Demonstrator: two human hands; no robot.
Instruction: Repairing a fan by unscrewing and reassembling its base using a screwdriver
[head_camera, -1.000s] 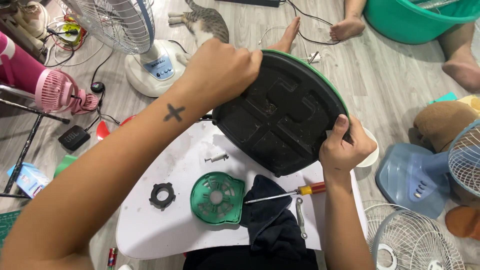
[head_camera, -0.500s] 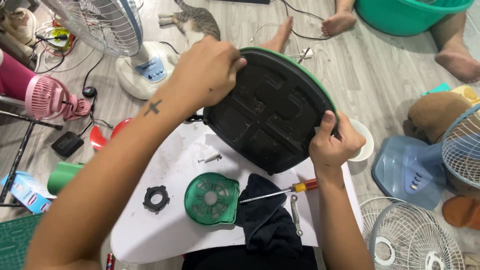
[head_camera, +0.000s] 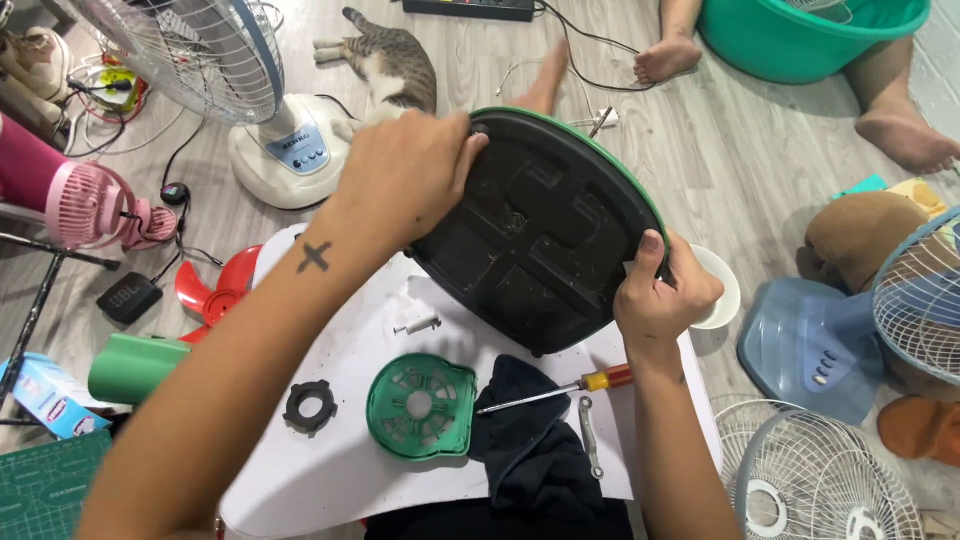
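Note:
A round fan base (head_camera: 545, 235), black underneath with a green rim, is tilted up over a white board (head_camera: 330, 470) with its underside toward me. My left hand (head_camera: 405, 175) grips its upper left edge. My right hand (head_camera: 665, 290) holds its lower right edge, thumb on the rim. Below the base lie a green round motor cover (head_camera: 420, 405), a black ring nut (head_camera: 308, 405), a small white screw piece (head_camera: 418, 324), a screwdriver (head_camera: 560, 390) with a red and yellow handle, a small wrench (head_camera: 590, 437) and a dark cloth (head_camera: 535, 450).
A white standing fan (head_camera: 215, 70) and a cat (head_camera: 390, 60) lie ahead. A pink fan (head_camera: 70, 200), red fan blade (head_camera: 215, 285) and green tube (head_camera: 135, 368) are at left. Blue fan base (head_camera: 815, 345), wire grilles (head_camera: 820, 480) at right. Another person's feet (head_camera: 665, 55) and a green tub (head_camera: 810, 35) behind.
The fan base has turned a little in my hands. My left hand has slid further onto its upper edge, and my right hand holds it lower on the right.

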